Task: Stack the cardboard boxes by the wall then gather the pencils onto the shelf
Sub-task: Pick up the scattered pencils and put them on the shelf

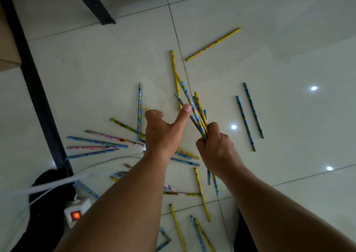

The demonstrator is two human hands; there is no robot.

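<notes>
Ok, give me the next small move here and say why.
Probably lower the left hand onto the blue pencil just beside it and add it to the bundle the right hand grips: that hand looks free, and many pencils lie loose on the floor.

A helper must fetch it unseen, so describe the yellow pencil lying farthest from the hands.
Find the long grout line running up the pale tiled floor. Just right of it, beyond the rest of the scatter, lies the yellow pencil. It touches nothing and slants up to the right, while its yellow neighbour sits left of the line.
</notes>
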